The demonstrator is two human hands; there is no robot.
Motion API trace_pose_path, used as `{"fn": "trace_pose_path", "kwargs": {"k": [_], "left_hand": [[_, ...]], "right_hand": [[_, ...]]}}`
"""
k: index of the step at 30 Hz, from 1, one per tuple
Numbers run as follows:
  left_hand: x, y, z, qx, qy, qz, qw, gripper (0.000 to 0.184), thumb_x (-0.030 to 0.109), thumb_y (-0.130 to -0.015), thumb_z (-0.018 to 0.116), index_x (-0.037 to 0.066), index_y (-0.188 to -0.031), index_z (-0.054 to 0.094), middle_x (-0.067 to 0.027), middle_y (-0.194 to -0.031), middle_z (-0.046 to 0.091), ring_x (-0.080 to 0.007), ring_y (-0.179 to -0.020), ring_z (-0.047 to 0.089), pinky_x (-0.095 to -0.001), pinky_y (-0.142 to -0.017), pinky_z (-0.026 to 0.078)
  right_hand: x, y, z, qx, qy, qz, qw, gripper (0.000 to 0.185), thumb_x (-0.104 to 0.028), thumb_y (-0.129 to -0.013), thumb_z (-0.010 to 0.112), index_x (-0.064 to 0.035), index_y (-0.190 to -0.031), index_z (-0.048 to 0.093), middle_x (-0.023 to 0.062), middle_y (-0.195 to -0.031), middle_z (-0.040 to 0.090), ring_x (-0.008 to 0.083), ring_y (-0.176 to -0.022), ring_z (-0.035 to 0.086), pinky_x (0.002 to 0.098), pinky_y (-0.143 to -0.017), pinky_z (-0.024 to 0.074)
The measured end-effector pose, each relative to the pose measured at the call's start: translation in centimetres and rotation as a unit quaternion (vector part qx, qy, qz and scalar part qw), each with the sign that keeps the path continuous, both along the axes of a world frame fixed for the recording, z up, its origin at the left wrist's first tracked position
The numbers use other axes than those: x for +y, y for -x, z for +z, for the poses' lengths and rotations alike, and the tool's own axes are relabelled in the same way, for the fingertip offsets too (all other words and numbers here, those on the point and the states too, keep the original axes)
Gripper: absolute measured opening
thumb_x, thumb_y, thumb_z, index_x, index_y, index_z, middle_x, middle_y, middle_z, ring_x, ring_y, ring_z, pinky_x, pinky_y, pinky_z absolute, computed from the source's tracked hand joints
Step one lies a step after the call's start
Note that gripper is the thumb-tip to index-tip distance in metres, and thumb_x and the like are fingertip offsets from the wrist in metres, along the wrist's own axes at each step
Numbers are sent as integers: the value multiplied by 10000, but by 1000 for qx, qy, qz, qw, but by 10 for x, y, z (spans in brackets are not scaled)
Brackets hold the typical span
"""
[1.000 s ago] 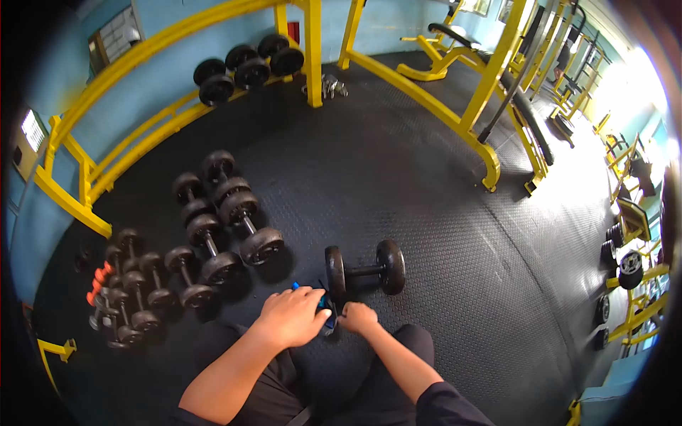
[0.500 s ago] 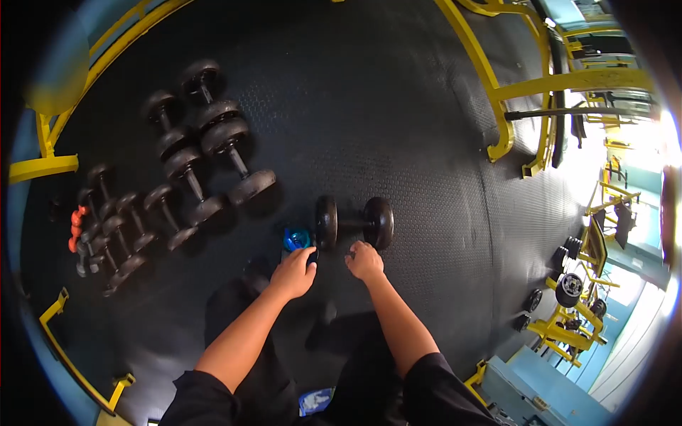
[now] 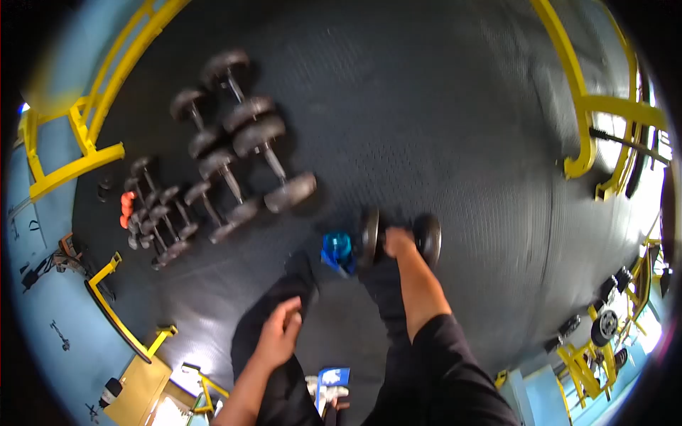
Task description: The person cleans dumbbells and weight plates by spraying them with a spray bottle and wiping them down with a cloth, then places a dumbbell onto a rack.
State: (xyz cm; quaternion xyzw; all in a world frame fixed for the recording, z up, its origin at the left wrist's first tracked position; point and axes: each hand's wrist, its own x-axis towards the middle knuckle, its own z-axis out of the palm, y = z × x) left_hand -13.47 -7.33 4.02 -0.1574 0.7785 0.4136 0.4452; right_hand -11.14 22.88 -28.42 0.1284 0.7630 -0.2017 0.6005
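A black dumbbell (image 3: 428, 241) lies on the dark floor between my feet and the middle of the view. My right hand (image 3: 398, 242) is at its handle between the two round heads, with the fingers wrapped round it and partly hidden. My left hand (image 3: 280, 332) hangs over my left leg, holding nothing, with the fingers loosely apart. Just left of the dumbbell stands a translucent blue bottle-like item (image 3: 337, 248), with something darker blue against its lower side.
Several black dumbbells (image 3: 275, 165) lie in rows at the left, beside a small orange dumbbell (image 3: 127, 209). Yellow frames stand at the upper left (image 3: 78, 135) and upper right (image 3: 577, 106). Weight plates (image 3: 604, 326) hang on equipment at the right. A blue-and-white item (image 3: 334, 376) lies low down, near my legs.
My right hand has moved onto the dumbbell's handle. My left hand has drawn back from the blue item towards my leg. The camera has turned, shifting the scene to the right.
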Motion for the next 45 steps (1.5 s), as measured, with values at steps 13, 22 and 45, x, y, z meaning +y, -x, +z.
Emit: {"fn": "trace_pose_path", "kwargs": {"k": [13,22,45], "left_hand": [[36,94,226,46,-180,211,960,417,80,-1014,534,-8,-1413,455,-186,-1378,562,-264,-1257,566,-356,-1064,440],[-23,174,319,167,-146,299,928,397,40,-989,553,14,-1379,489,-161,-1317,611,-180,-1187,588,-304,-1006,465],[0,362,217,200,-45,710,673,375,86,-1003,576,47,-1370,512,-142,-1274,626,-179,-1123,600,-302,-981,467]], "right_hand": [[57,59,320,104,14,43,994,444,-359,-806,691,-43,-1116,704,211,-1158,689,391,-1089,658,481,-941,536],[97,203,486,148,68,107,981,453,-401,-853,610,-91,-1167,708,224,-1193,676,403,-1150,625,469,-982,505],[-189,790,493,133,-5,690,712,312,-95,-707,700,-22,-1009,730,212,-1073,716,347,-1076,685,437,-847,592]]}}
